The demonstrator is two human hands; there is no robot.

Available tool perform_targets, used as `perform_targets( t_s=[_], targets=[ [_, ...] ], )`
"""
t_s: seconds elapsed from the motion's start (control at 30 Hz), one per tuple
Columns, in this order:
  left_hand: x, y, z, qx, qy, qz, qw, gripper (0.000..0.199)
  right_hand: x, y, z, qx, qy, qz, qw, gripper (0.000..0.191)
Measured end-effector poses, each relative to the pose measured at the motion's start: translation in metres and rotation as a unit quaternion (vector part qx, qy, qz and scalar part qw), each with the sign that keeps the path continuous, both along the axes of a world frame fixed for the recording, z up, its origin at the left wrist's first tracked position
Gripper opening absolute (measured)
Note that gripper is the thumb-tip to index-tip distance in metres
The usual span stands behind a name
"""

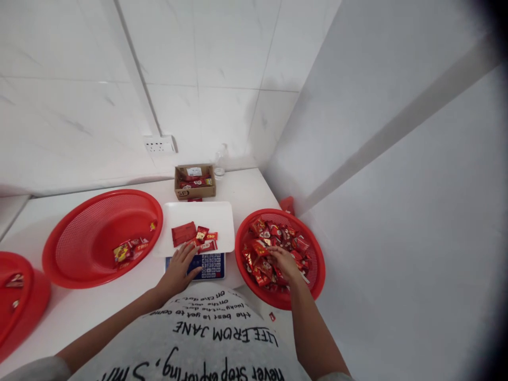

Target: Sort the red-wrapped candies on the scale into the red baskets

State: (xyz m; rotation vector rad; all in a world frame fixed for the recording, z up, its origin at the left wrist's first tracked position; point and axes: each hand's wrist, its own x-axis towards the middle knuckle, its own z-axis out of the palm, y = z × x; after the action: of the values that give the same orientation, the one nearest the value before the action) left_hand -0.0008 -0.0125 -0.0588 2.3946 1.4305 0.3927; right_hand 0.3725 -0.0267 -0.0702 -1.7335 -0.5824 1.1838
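While the left grip (pixel 182 267) lies spread, the right grip (pixel 283 261) pinches a glossy red-and-gold packet (pixel 260 247).

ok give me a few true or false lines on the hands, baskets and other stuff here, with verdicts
1. The right hand is in a basket of red packets. True.
2. The left hand is inside the cardboard box. False: the left hand is at the near edge of the white tray.
3. The cardboard box stands beyond the tray. True.
4. The bottle stands left of that box. False: the bottle is on its right.
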Motion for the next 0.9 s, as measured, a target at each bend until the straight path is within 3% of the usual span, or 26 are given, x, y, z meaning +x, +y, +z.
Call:
perform_targets(
  t_s=[0.1, 0.17, 0.3, 0.4, 0.47, 0.57, 0.63, 0.77, 0.9],
  targets=[
    [0.006, 0.002, 0.004, -0.004, 0.002, -0.008, 1.000, 0.054, 0.005, -0.012, 0.005, -0.016, -0.189, 0.083, 0.978, 0.035],
    [0.010, 0.003, 0.006, 0.000, 0.001, -0.014, 1.000, 0.054, 0.005, -0.017, 0.005, -0.076, -0.334, 0.145, 0.928, 0.049],
    [0.013, 0.005, 0.007, 0.005, 0.004, -0.018, 1.000, 0.054, -0.011, -0.020, -0.001, -0.223, -0.507, 0.258, 0.792, 0.066],
    [0.013, 0.006, 0.004, 0.010, 0.005, -0.018, 1.000, 0.052, -0.024, -0.015, -0.007, -0.229, -0.548, 0.251, 0.765, 0.063],
    [0.013, 0.007, 0.003, 0.015, 0.003, -0.021, 1.000, 0.052, -0.028, -0.011, -0.011, -0.205, -0.542, 0.215, 0.786, 0.055],
    [0.014, 0.008, 0.001, 0.022, 0.001, -0.028, 0.999, 0.051, -0.027, -0.005, -0.015, -0.146, -0.457, 0.157, 0.863, 0.044],
    [0.014, 0.008, 0.002, 0.024, 0.002, -0.025, 0.999, 0.051, -0.024, -0.003, -0.018, -0.113, -0.401, 0.143, 0.898, 0.038],
    [0.014, 0.006, 0.005, 0.014, 0.006, -0.015, 1.000, 0.049, -0.015, -0.004, -0.020, -0.071, -0.333, 0.102, 0.935, 0.029],
    [0.013, 0.005, 0.012, -0.008, -0.010, -0.003, 1.000, 0.048, -0.010, -0.008, -0.011, -0.035, -0.265, 0.019, 0.963, 0.041]
  ],
)
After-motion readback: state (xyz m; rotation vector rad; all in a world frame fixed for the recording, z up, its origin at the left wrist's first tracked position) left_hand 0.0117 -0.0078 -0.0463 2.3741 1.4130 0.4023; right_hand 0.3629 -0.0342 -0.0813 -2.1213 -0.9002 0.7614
